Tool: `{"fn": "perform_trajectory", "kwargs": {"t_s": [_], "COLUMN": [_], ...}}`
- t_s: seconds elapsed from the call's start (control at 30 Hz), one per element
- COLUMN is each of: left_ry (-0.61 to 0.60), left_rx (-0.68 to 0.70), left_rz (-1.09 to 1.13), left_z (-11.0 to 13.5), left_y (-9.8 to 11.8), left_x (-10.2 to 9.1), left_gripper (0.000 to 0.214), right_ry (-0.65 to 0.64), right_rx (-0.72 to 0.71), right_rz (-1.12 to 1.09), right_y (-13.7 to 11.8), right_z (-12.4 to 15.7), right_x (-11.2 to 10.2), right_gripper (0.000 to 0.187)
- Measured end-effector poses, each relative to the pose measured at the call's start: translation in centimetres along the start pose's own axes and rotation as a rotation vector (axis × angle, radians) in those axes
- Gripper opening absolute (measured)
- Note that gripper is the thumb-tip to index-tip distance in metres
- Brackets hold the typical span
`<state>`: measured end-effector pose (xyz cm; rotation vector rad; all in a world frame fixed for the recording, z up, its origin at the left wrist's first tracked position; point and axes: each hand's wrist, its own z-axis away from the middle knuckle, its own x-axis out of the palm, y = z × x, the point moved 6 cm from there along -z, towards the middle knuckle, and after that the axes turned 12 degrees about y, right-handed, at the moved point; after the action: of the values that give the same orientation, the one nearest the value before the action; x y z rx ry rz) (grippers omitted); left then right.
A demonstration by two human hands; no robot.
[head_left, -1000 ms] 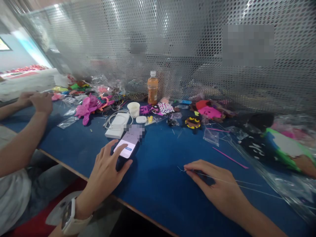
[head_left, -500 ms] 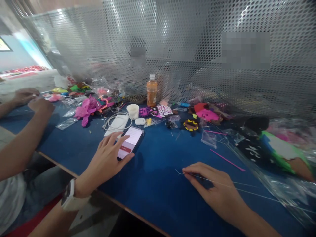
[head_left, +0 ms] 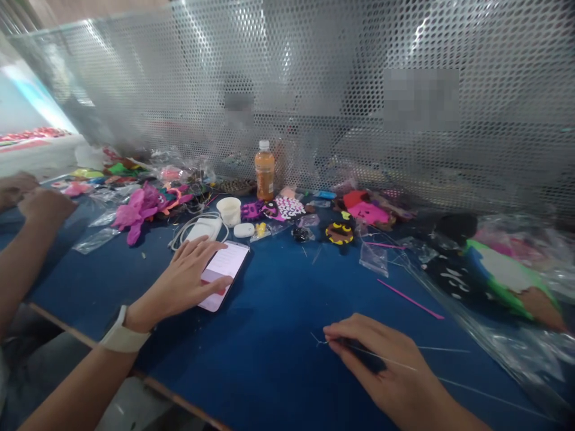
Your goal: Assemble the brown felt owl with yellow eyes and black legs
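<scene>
My left hand (head_left: 186, 281) lies over a lit smartphone (head_left: 227, 263) on the blue table, fingers spread, thumb over the lower part of the screen. Part of the screen is hidden under the hand. A pale watch band circles that wrist. Low on the right, my right hand (head_left: 375, 353) pinches a thin whitish thread (head_left: 485, 392) between thumb and forefinger. A small tangled end sticks out left of the fingertips, and the long strands trail off to the right.
A bottle of orange drink (head_left: 265, 173), a white cup (head_left: 229, 211), a coiled white cable (head_left: 177, 236) and colourful felt-like pieces (head_left: 291, 208) line the back. A pink strip (head_left: 411, 299) lies nearby. At far left are another person's hands (head_left: 45, 203). A perforated panel (head_left: 314, 90) rises behind.
The view has shifted slightly. My left thumb has moved inward over the phone's screen. My right hand keeps its pinch on the thread.
</scene>
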<state>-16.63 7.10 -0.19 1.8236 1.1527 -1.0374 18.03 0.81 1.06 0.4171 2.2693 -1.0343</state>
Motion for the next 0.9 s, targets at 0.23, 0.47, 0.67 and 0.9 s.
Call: {"fn": "perform_trajectory", "kwargs": {"t_s": [0.23, 0.47, 0.67, 0.9], "left_ry": [-0.012, -0.019, -0.014, -0.012], "left_rx": [-0.024, -0.020, -0.030, -0.006], "left_rz": [-0.005, 0.036, 0.054, 0.061], "left_z": [-0.08, 0.20, 0.13, 0.21], "left_y": [-0.01, -0.01, -0.11, -0.06], "left_x": [0.12, 0.09, -0.01, -0.16], "left_gripper": [0.066, 0.058, 0.056, 0.050], "right_ry": [-0.040, -0.027, -0.042, -0.038], "right_rx": [0.058, 0.040, 0.055, 0.061], "right_rz": [0.020, 0.026, 0.018, 0.028], "right_y": [0.45, 0.38, 0.49, 0.54], "right_z": [0.14, 0.04, 0.23, 0.05], "right_x": [0.18, -0.02, 0.07, -0.01], "right_gripper": [0.016, 0.016, 0.015, 0.014]}}
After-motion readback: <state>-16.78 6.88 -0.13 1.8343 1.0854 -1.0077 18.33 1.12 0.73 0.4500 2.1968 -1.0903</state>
